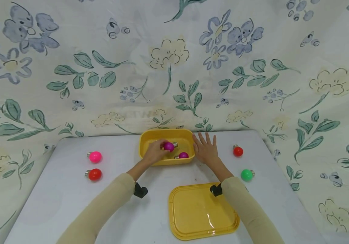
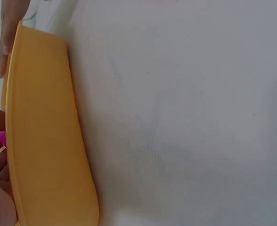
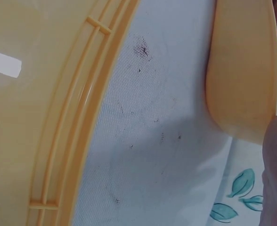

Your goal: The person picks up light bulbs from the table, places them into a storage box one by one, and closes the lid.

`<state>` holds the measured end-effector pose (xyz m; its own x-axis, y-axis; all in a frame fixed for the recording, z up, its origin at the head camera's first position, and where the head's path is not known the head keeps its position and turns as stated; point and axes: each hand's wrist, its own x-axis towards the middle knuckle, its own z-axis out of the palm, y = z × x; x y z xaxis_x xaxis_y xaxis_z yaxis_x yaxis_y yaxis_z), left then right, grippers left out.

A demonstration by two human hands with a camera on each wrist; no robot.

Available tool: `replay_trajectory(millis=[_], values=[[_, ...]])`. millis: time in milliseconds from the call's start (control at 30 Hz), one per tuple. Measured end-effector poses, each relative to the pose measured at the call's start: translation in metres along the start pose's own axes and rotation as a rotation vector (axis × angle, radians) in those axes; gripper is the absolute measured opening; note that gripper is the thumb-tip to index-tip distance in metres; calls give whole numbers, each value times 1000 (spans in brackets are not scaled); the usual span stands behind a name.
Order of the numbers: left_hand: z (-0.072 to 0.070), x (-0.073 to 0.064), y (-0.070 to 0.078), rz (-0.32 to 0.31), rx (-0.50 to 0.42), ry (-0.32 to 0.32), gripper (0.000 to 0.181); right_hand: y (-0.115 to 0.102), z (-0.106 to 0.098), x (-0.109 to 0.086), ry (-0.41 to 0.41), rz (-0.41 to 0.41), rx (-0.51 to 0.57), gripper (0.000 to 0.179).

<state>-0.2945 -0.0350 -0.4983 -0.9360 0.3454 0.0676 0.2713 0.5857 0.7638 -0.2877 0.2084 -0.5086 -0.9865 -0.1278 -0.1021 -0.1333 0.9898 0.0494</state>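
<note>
In the head view, a yellow plastic container (image 1: 166, 163) stands at the far side of the table. My left hand (image 1: 155, 151) reaches over its front wall and grips a purple light bulb (image 1: 169, 146) with a silver screw base. A second purple bulb (image 1: 183, 155) lies inside near the front right. Beside the container's right end is my right hand (image 1: 205, 149), its fingers straight and spread, holding nothing. The left wrist view shows the container's outer wall (image 2: 49, 127), with a sliver of the held purple bulb (image 2: 2, 138) between my fingers.
The yellow lid (image 1: 204, 211) lies flat in front, partly under my right forearm. Left on the table are a pink bulb (image 1: 95, 157) and a red bulb (image 1: 95, 174). A smaller red bulb (image 1: 238, 151) and a green bulb (image 1: 247, 175) lie on the right. Floral cloth (image 1: 150, 88) hangs behind.
</note>
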Motion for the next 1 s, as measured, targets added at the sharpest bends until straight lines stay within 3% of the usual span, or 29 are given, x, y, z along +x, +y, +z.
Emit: replay_trajectory(millis=[433, 1000], values=[[7, 8, 4, -80, 94, -84, 40, -1, -3, -2, -4, 4, -22, 56], [9, 9, 5, -83, 134, -114, 39, -3, -5, -3, -13, 12, -38, 56]])
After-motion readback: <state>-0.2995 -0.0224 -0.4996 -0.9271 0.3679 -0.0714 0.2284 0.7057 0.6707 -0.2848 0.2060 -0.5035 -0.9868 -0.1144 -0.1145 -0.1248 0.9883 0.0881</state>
